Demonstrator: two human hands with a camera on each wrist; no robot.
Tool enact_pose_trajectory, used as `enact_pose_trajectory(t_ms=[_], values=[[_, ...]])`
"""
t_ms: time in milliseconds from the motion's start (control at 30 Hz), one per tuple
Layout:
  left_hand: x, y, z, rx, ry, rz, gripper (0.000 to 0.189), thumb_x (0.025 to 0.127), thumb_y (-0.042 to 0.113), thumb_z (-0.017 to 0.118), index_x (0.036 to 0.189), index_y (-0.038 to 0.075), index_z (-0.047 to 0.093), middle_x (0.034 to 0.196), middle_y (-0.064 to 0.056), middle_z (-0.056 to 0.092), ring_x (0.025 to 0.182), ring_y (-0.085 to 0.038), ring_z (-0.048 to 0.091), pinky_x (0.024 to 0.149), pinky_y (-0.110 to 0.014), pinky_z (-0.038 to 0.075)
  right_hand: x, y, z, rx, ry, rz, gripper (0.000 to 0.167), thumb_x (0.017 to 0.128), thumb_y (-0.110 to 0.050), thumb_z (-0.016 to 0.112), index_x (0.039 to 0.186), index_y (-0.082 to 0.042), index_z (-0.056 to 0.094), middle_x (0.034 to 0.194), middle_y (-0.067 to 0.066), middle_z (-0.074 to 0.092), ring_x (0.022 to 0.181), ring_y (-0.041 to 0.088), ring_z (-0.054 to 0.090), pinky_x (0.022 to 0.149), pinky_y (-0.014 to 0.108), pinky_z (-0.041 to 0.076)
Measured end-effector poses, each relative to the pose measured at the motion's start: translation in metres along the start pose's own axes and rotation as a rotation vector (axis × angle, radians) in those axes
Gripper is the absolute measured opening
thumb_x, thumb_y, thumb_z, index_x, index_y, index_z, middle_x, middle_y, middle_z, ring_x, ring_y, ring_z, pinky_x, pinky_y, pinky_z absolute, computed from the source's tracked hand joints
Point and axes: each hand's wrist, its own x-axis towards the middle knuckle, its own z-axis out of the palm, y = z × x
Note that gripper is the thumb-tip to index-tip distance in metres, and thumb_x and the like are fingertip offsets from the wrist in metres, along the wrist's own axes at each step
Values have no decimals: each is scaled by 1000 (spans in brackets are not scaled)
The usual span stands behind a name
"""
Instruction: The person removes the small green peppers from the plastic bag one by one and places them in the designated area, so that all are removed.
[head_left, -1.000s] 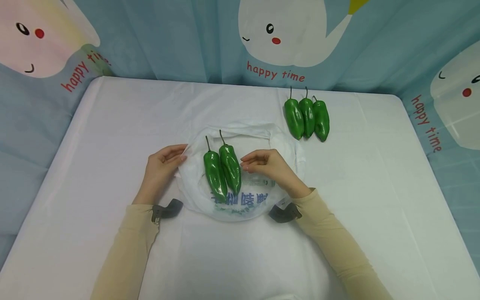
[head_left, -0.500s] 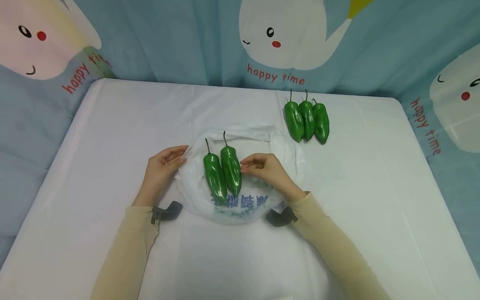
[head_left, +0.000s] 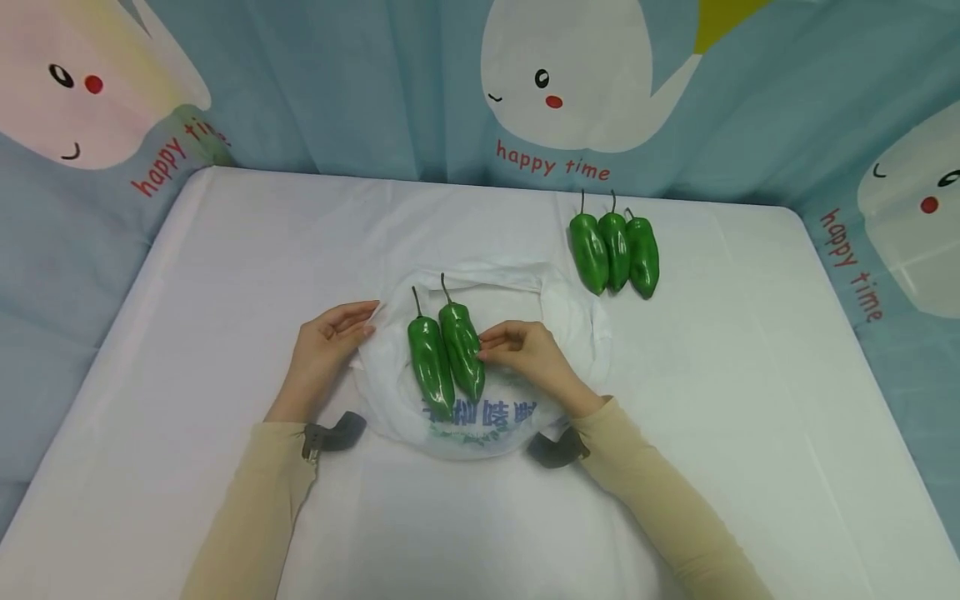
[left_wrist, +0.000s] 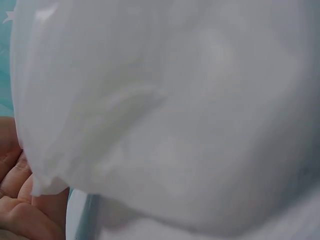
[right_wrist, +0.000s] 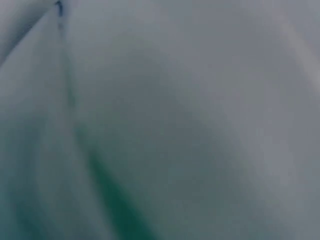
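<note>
A white plastic bag (head_left: 568,329) with blue and green print lies mid-table, its mouth spread wide. Inside its opening, two glossy green peppers rest side by side, stems pointing away: a left pepper (head_left: 431,358) and a right pepper (head_left: 462,350). My left hand (head_left: 324,350) pinches the bag's left edge between thumb and fingers; in the left wrist view the bag film (left_wrist: 175,115) covers most of the picture beside the curled fingers (left_wrist: 25,200). My right hand (head_left: 528,358) reaches over the opening, its fingertips against the right pepper's side. Blurred bag film (right_wrist: 200,125) fills the right wrist view.
Three more green peppers (head_left: 615,254) lie in a row near the back edge, right of the bag. A white cloth (head_left: 750,350) covers the table. Blue patterned curtains (head_left: 360,92) hang behind it and at both sides.
My right hand has shifted slightly left, its fingertips coming up to the right pepper, whose stem has swung a little. The left hand keeps its hold. The head view has tilted up slightly.
</note>
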Motion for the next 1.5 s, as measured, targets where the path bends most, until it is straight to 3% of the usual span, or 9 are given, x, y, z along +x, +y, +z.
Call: enact_pose_trajectory(t_ms=[267, 467, 1167, 1500], values=[[-1, 1, 0, -15, 1, 16, 42, 90, 12, 66, 126, -6, 54, 120, -3, 62, 106, -4, 59, 90, -16, 46, 1, 2, 7, -57, -6, 28, 36, 80, -11, 75, 111, 4, 64, 94, 13, 70, 83, 20, 68, 79, 29, 54], [-1, 2, 1, -20, 1, 17, 41, 90, 12, 66, 126, -6, 55, 119, -3, 63, 106, -5, 59, 89, -16, 46, 0, 3, 10, -106, 35, 26, 33, 79, -14, 76, 106, 3, 66, 91, 11, 71, 80, 18, 69, 80, 29, 54], [0, -1, 1, -38, -5, 18, 40, 89, 10, 66, 124, -6, 56, 114, 3, 64, 105, -5, 59, 89, -16, 47, 3, 6, 4, 60, -18, 99, 26, 80, -3, 72, 103, 8, 66, 92, 16, 71, 82, 22, 70, 76, 29, 55], [0, 1, 1, -16, -5, 15, 40, 90, 12, 66, 125, -5, 56, 115, 2, 64, 105, -5, 59, 88, -16, 47, 5, 8, -1, 86, -14, 98, 27, 81, -5, 72, 105, 7, 66, 93, 15, 71, 84, 21, 69, 79, 29, 54]])
